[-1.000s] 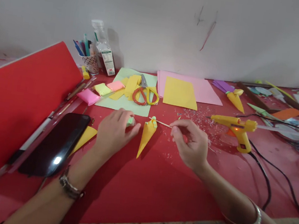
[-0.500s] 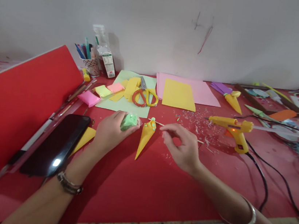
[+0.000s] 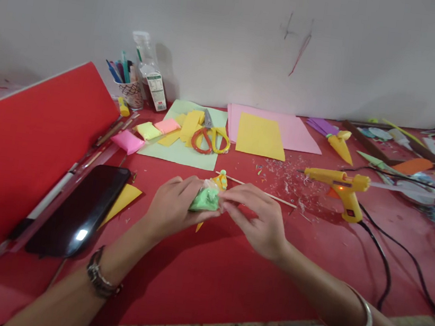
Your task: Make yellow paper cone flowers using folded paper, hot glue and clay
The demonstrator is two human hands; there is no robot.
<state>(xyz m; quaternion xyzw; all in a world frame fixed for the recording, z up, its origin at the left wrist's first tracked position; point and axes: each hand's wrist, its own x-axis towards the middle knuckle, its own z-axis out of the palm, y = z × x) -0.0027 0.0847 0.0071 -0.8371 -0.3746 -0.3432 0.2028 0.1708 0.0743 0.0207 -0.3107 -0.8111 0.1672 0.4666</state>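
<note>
Red tabletop [image 3: 201,284] below a pale wall. At 9 o'clock, a black phone [image 3: 79,209]. Centre: left hand [image 3: 173,208] with fingers curled shut around a green clay packet [image 3: 205,200]; right hand [image 3: 260,219] pinching the packet's right end. Yellow paper cone [image 3: 221,180] mostly hidden behind them. At 3 o'clock, a yellow glue gun [image 3: 338,187].

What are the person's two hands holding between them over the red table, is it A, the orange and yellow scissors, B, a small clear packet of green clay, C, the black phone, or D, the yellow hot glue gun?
B: the left hand and right hand both pinch the small clear packet of green clay, while the glue gun, scissors and phone lie apart on the table.
</note>
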